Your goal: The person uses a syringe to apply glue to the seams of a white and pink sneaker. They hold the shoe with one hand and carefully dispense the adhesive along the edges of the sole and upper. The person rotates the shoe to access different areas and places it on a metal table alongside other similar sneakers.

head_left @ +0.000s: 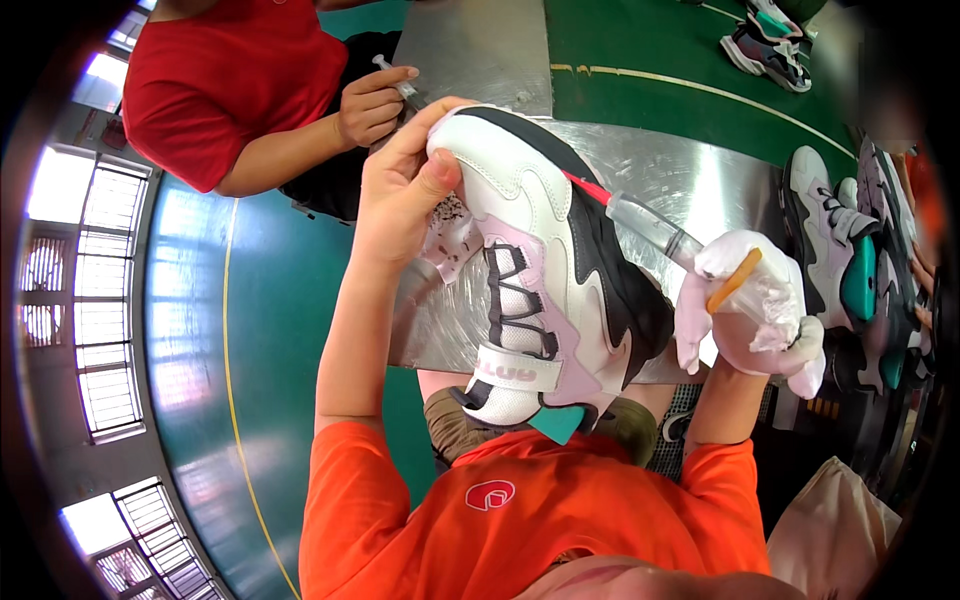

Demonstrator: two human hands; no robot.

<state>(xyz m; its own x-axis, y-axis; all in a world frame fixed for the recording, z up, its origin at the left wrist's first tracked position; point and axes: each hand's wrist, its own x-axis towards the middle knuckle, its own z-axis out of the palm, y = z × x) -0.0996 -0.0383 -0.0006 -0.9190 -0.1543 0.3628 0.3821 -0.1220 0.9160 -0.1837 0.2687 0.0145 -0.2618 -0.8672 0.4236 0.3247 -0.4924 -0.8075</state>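
Observation:
A white, black and pale-pink sneaker (510, 210) is held up in front of me, toe away from me, its black sole edge facing right. My left hand (405, 185) is closed around the toe, thumb on the upper. In my right hand (750, 310), in white finger coverings and crumpled white material, is a clear syringe (655, 230). Its red tip (590, 187) meets the seam between the upper and black sole; whether it touches is unclear. A tan rubber band (735, 280) shows at that hand. Teal material (555, 424) pokes out at the heel.
Beneath the shoe is a metal table (640, 150). A speckled white scrap (450, 235) lies on it. At left, a co-worker's hand (375, 110) holds another syringe (395, 78). Several sneakers (820, 225) stand at right; others (770, 55) are on the green surface beyond.

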